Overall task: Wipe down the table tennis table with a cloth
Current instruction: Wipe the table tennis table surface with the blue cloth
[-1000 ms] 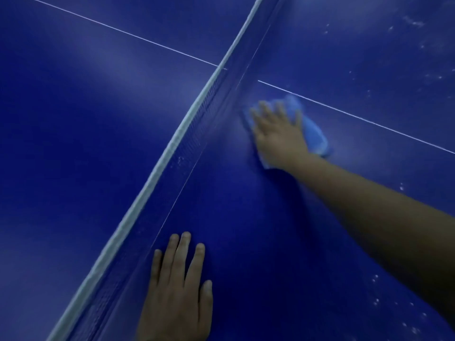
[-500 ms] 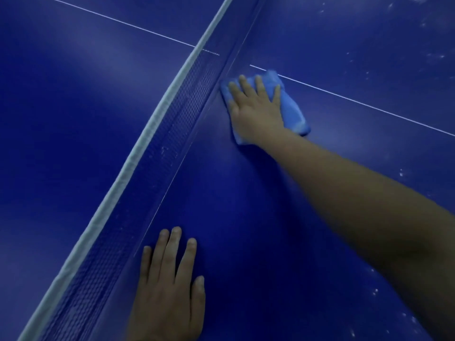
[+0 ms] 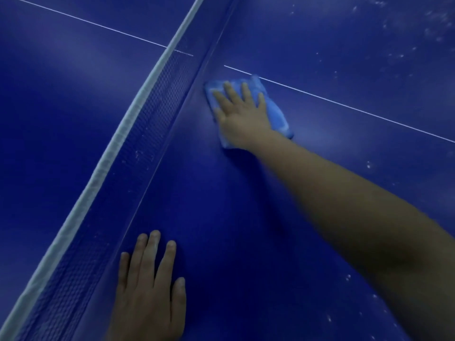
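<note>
Table [image 3: 246, 242] surface, near side: left hand [image 3: 147, 291] flat, fingers spread, empty — likely bracing the lean. Farther out, right hand [image 3: 242, 114] splayed, pressing blue cloth [image 3: 277, 112] flat beside net [image 3: 138, 134] — speckled patches beyond look unwiped.

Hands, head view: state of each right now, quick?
Left hand: open, flat on the dark blue table tennis table, holding nothing.
Right hand: open, fingers spread, pressing the light blue folded cloth flat.

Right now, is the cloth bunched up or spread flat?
Flat. The cloth lies as a flat pad on the table under the right hand, whose fingers lie spread on it.
</note>
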Motion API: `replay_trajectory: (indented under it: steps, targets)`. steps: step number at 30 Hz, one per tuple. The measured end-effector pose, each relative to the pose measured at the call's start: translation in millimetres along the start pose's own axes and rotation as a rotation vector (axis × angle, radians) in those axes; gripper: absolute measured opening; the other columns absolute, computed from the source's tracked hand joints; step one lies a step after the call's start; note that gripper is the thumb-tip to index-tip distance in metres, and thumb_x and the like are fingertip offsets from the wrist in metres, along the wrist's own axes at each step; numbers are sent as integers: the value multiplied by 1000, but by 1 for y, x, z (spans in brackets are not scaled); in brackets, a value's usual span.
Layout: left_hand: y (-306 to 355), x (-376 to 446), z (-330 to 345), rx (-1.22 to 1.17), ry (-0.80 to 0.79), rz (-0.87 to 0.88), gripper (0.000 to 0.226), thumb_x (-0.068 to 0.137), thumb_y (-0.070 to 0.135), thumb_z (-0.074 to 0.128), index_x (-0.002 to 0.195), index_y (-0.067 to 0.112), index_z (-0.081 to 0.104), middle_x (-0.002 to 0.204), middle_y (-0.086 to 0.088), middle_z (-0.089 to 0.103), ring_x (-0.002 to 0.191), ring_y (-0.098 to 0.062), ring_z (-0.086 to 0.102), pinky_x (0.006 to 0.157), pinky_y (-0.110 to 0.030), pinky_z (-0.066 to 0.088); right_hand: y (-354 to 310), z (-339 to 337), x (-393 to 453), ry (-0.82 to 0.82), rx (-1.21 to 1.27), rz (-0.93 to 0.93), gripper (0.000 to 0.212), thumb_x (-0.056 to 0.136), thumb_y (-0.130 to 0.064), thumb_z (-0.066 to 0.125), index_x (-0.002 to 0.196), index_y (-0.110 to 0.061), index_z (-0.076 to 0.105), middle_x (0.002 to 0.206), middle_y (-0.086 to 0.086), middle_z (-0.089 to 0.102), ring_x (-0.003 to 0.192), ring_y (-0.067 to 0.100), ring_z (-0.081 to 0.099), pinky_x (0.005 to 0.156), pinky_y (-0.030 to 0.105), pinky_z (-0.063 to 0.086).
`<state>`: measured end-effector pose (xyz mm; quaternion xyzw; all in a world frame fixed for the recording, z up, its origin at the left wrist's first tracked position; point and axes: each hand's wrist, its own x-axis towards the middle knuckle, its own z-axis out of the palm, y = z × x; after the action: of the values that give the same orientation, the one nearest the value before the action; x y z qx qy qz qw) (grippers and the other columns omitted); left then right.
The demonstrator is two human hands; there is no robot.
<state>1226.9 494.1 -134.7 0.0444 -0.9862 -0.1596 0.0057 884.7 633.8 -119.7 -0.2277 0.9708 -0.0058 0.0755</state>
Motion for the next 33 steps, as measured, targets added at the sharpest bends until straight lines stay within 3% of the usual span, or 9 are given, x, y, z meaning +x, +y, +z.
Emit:
replay_trajectory:
  steps: [2, 7, 15, 17, 22, 25, 29, 31, 33]
  targets:
    - [1, 1, -1, -2, -8, -1, 65, 102, 48, 16, 139, 5, 47, 153, -22, 37, 145, -38, 28, 123, -47, 4, 69, 1, -24, 11, -147, 82, 63, 103, -40, 27, 160, -22, 5, 167, 9, 1, 150, 44, 0, 115, 70, 4]
    - [4, 1, -5, 1, -47, -20, 71, 102, 49, 14, 135, 0, 54, 152, -23, 39, 144, -38, 28, 120, -51, 7, 185, -16, -85, 92, 209, 975, 57, 104, -40, 16, 159, -24, 12, 167, 4, 5, 151, 39, -2, 114, 70, -2]
    - [8, 2, -7, 27, -44, -44, 64, 88, 37, 36, 132, -4, 57, 150, -26, 41, 141, -40, 29, 110, -68, 22, 56, 10, -63, 69, -74, -38, 62, 102, -36, 24, 159, -17, 10, 167, 9, 6, 152, 38, 2, 116, 65, 1]
    - [4, 3, -5, 25, -25, -46, 65, 90, 40, 35, 131, -4, 57, 149, -26, 41, 140, -42, 31, 109, -70, 22, 119, 10, -85, 44, -221, 29, 63, 101, -29, 28, 159, -13, 9, 166, 14, 7, 151, 42, 4, 115, 67, 4]
    - [3, 3, 3, 14, -17, -45, 65, 91, 41, 33, 133, -2, 55, 152, -23, 37, 142, -42, 29, 114, -64, 13, 228, -14, -138, 158, 59, 850, 56, 107, -26, 23, 156, -1, 15, 162, 21, 15, 149, 41, 11, 116, 66, 11]
    - [0, 2, 1, 2, -44, -56, 64, 89, 40, 34, 136, 0, 53, 155, -20, 33, 145, -40, 26, 121, -44, -4, 157, 1, -124, 166, -15, 472, 59, 103, -23, 20, 155, 3, 12, 161, 27, 14, 148, 46, 14, 116, 65, 12]
    - [0, 3, -2, 22, -96, -74, 64, 91, 41, 33, 138, 3, 50, 156, -18, 31, 147, -35, 23, 120, -30, -14, 75, 22, -124, 82, -44, -197, 58, 103, -42, 21, 157, -23, 22, 165, 2, 20, 152, 30, 13, 119, 56, 3]
    - [0, 3, -2, 28, -115, -79, 63, 92, 42, 32, 140, 4, 48, 156, -16, 30, 148, -32, 21, 120, -28, -15, 123, 15, -130, 82, -144, -101, 59, 103, -35, 33, 158, -20, 18, 165, 7, 17, 151, 35, 13, 118, 60, 6]
    - [1, 3, -2, 42, -115, -80, 63, 92, 43, 31, 141, 5, 47, 157, -16, 30, 148, -31, 20, 120, -27, -16, 197, 6, -142, 97, -140, 292, 61, 104, -30, 33, 159, -16, 13, 165, 13, 12, 150, 41, 12, 118, 63, 7]
